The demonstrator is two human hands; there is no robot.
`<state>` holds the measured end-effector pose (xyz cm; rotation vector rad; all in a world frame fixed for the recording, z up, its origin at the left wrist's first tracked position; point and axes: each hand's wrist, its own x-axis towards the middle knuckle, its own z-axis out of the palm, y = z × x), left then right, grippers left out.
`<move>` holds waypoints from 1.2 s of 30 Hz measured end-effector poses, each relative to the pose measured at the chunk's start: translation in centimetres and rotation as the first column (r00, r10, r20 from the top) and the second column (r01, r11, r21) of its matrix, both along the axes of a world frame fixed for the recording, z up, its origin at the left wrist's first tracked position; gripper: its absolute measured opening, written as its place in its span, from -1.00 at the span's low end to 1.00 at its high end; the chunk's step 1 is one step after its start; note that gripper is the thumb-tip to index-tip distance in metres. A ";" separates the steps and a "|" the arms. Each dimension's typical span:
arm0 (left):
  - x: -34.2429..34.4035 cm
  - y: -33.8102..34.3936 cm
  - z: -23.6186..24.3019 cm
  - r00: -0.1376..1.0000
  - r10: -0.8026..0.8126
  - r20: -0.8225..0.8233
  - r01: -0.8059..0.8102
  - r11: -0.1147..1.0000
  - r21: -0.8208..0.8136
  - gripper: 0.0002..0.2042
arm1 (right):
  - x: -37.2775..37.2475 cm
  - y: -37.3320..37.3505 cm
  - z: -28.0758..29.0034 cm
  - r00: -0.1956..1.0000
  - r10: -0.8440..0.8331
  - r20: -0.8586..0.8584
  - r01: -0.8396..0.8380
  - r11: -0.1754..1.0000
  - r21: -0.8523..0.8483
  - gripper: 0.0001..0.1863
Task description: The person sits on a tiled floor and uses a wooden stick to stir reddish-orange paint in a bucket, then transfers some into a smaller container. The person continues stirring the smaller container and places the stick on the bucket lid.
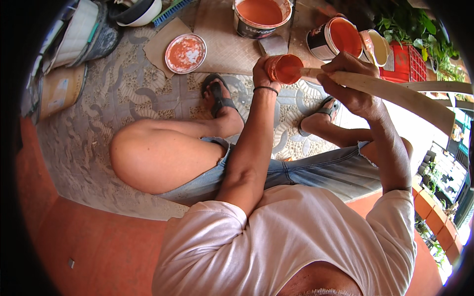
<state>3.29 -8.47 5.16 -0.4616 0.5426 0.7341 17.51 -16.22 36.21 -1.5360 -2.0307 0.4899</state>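
My left hand (260, 71) holds a small round container of orange-red paint (284, 68) in front of me, tilted toward the camera. My right hand (348, 81) is closed around a long pale wooden stick (395, 93) that runs off to the right, its near end touching the container's rim. I am seated with bare knees and dark sandals on a patterned tile floor.
A large open paint bucket (260, 17) stands on cardboard at the top, a second open can (335, 37) and a cream jug (377, 47) to its right. A paint-smeared lid (185, 53) lies at upper left. A red crate (407, 61) with plants sits at right.
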 end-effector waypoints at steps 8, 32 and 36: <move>-0.3 0.2 -1.5 0.978 0.194 0.076 -0.204 0.968 0.149 -0.80 | -1.0 -1.0 -0.5 0.998 -0.035 0.058 0.029 0.996 0.088 -0.88; -0.9 0.0 -0.7 0.939 0.329 0.104 -0.344 0.918 0.196 -0.79 | -1.4 -1.5 -2.4 0.990 -0.136 0.047 0.119 0.959 0.258 -0.80; -0.9 -0.2 -0.8 0.938 0.328 0.112 -0.345 0.914 0.214 -0.79 | -1.4 -2.2 -1.8 0.977 -0.068 0.201 0.029 0.981 0.192 -0.78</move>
